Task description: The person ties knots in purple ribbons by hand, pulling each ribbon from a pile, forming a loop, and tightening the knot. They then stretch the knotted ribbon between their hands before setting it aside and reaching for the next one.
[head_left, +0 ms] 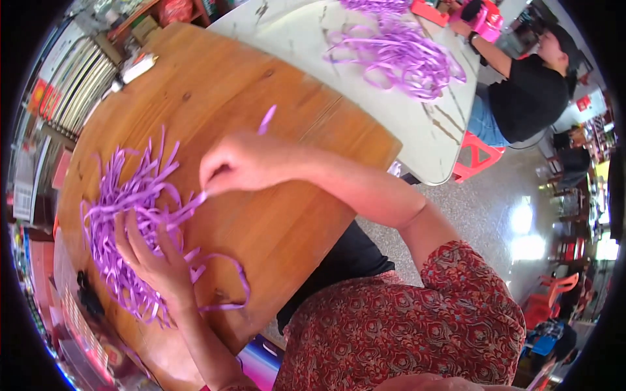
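Note:
A tangled heap of purple ribbons (pixel 107 228) lies on the left part of the wooden table (pixel 261 85). My left hand (pixel 153 260) rests on this heap, its fingers spread and stretched over the strands. To the right of the heap, my right hand (pixel 241 163) pinches the end of a ribbon, which runs taut back into the pile. A short purple strip (pixel 267 120) shows just beyond my right wrist; whether it joins the held ribbon I cannot tell. One loose ribbon loop (pixel 246 287) curls on the wood near my left wrist.
Against the wooden table stands a white marbled table (pixel 287 29) bearing another purple ribbon pile (pixel 407 55). A person in black (pixel 528 98) sits there on a red stool (pixel 476 156), hands near a pink object (pixel 486 23). A white object (pixel 137 68) lies at the wooden table's far-left edge.

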### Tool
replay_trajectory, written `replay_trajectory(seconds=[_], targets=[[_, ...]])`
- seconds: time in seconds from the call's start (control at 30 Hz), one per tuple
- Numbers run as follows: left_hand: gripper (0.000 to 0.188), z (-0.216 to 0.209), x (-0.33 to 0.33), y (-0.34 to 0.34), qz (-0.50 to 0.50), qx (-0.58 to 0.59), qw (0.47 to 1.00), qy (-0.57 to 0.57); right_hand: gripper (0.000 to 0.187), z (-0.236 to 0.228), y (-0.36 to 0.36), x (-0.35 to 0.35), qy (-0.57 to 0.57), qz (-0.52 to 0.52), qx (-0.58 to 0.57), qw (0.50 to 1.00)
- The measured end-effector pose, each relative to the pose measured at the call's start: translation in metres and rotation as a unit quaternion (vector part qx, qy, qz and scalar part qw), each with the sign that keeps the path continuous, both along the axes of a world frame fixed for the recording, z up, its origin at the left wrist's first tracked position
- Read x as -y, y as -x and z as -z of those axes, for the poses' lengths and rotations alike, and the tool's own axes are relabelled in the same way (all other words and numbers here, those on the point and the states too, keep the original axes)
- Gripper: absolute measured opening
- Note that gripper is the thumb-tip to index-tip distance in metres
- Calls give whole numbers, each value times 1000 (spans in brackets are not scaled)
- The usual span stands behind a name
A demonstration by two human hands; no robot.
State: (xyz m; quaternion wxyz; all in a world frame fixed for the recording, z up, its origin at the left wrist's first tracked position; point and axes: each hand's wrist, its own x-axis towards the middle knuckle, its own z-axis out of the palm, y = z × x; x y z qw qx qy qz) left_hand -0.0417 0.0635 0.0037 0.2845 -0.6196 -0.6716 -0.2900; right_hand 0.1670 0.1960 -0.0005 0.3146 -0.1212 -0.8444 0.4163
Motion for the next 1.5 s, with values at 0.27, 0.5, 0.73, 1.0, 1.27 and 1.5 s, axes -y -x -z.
replay_trajectory(seconds=[0.27,0.5,0.73,1.0,1.27,1.5], targets=[[29,7,-24,-64,236,638,722,122,14,3,11,5,-12,22,-71,997],[11,4,-26,-33,191,614,749,160,13,-5,-1,0,37,15,-43,998],[13,6,-28,21,155,112,974,121,9,0,0,-7,20,95,-11,995],[30,2,-21,-49,251,468,842,97,9,6,17,19,-9,5,-79,997],[17,5,-11,-32,194,733,619,205,13,-1,13,20,4,24,-76,997],[7,-4,-17,-22,172,605,755,186,10,-3,4,10,-4,40,-74,996]])
